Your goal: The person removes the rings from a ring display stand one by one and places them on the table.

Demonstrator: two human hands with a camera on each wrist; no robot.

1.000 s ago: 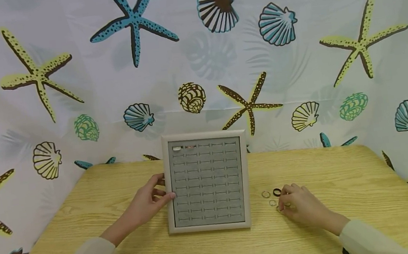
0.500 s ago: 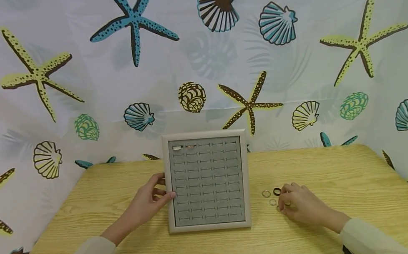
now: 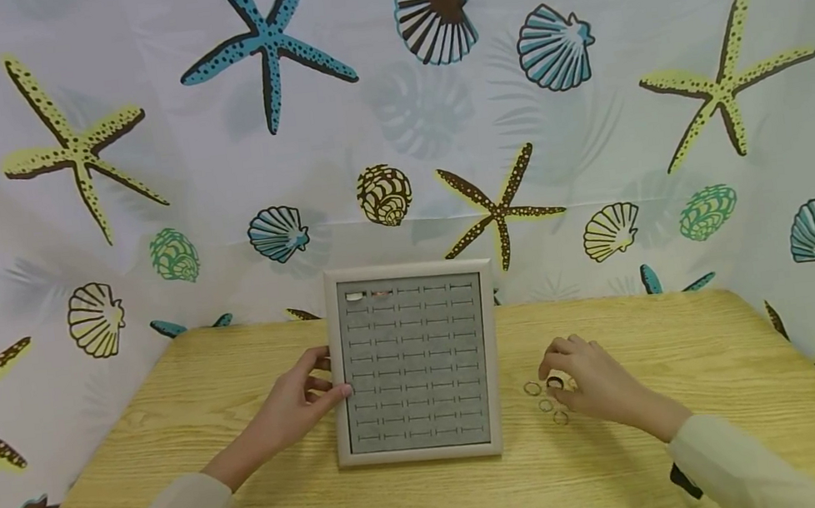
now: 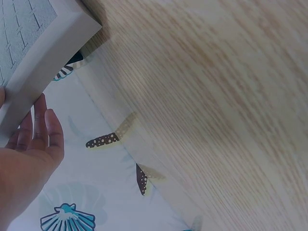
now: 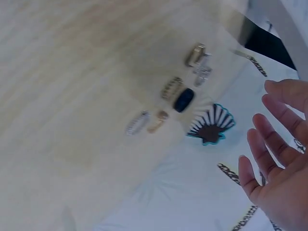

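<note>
A grey slotted ring display board (image 3: 414, 362) in a cream frame stands on the table. Two rings sit in its top row: a silver-white ring (image 3: 354, 297) at the far left and a pinkish ring (image 3: 380, 294) beside it. My left hand (image 3: 296, 401) grips the left edge of the frame, thumb in front and fingers behind. Right of the board, my right hand (image 3: 595, 379) hovers over several loose rings, thumb and fingers apart, holding nothing. Among these rings are a black ring (image 5: 184, 100), a silver ring (image 5: 138, 123) and a gold ring (image 5: 196, 54).
The wood-grain table (image 3: 436, 502) runs beneath everything. Behind it and on both sides hangs a white cloth (image 3: 334, 137) printed with starfish and shells. In the left wrist view, the frame's corner (image 4: 86, 24) juts over the tabletop.
My right hand has lifted off the nearest loose ring and shifted slightly away from me, its fingers spreading; that ring now lies uncovered. The left hand and board have stayed still.
</note>
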